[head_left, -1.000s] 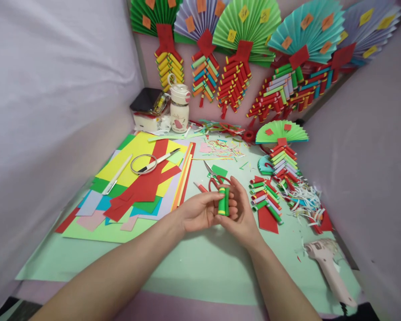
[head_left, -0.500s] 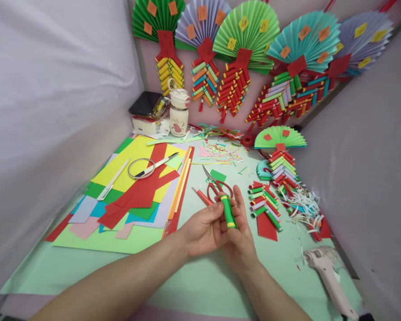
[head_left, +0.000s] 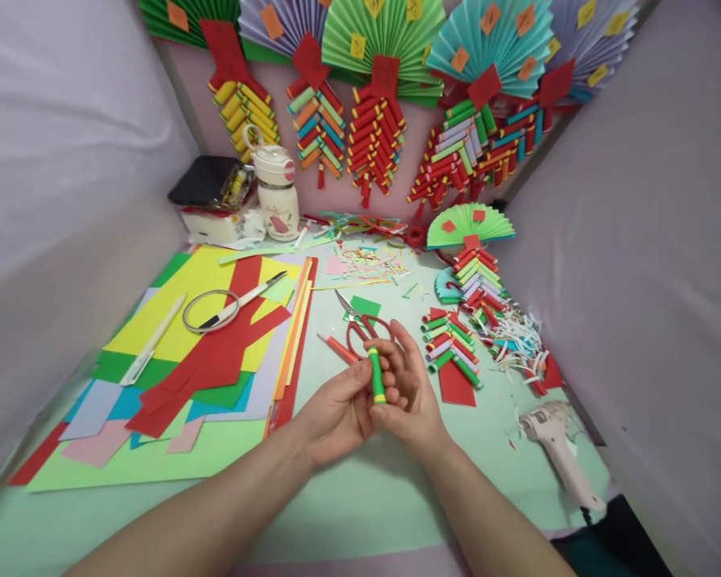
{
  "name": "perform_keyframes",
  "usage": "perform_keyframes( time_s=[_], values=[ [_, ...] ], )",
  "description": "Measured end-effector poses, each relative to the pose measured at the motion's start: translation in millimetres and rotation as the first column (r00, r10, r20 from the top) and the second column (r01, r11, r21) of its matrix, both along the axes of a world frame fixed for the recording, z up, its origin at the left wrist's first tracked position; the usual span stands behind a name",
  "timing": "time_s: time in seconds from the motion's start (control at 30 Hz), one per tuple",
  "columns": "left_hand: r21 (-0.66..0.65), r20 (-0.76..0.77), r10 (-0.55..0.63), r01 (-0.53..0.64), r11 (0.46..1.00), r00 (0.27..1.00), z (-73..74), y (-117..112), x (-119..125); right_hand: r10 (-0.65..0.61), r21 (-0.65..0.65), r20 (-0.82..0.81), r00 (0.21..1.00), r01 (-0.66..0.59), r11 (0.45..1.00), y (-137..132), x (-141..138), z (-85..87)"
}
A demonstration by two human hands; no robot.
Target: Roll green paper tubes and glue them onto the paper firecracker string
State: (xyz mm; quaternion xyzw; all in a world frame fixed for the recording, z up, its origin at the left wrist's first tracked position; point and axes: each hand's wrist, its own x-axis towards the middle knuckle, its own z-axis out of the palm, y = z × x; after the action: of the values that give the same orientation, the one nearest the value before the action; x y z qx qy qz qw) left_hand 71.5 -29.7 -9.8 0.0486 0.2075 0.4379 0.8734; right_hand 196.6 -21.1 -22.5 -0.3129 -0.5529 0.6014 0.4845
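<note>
Between my two hands is a green paper roll (head_left: 377, 377) with a yellow band at each end, held nearly upright over the table. My left hand (head_left: 340, 409) pinches its left side with the thumb. My right hand (head_left: 412, 393) has its thumb at the lower end and its fingers curled behind the roll. Just beyond the hands lie red-handled scissors (head_left: 360, 320), a red pencil-like stick (head_left: 337, 348) and a green paper piece (head_left: 364, 306). To the right, a string of small coloured paper rolls (head_left: 450, 344) rests partly over a red paper piece (head_left: 457, 385).
Coloured paper sheets (head_left: 174, 320) cover the left side, with a craft knife (head_left: 243, 303), a white pen-like tool (head_left: 155, 340) and a ring (head_left: 186, 311) on top. A glue gun (head_left: 561, 457) lies at right. Behind stand a bottle (head_left: 278, 204) and hanging paper fans (head_left: 384, 40).
The view has shifted, so the table's things appear further left. The green roll has turned slightly and looks closed and narrower; both hands still hold it.
</note>
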Motion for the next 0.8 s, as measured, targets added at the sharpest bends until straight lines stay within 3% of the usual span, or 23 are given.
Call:
perform_keyframes(
  time_s=[0.23,0.8],
  values=[
    [-0.089,0.003,0.029,-0.028,0.996,1.0,3.5,4.0,-3.5,-0.003,-0.028,-0.06,0.998,0.002,1.0,-2.1,-1.0,2.5],
    [-0.095,-0.065,0.014,-0.02,0.995,0.998,4.4,8.6,-7.7,0.027,-0.05,-0.05,0.998,-0.03,0.998,0.1,-2.0,1.0]
  ],
)
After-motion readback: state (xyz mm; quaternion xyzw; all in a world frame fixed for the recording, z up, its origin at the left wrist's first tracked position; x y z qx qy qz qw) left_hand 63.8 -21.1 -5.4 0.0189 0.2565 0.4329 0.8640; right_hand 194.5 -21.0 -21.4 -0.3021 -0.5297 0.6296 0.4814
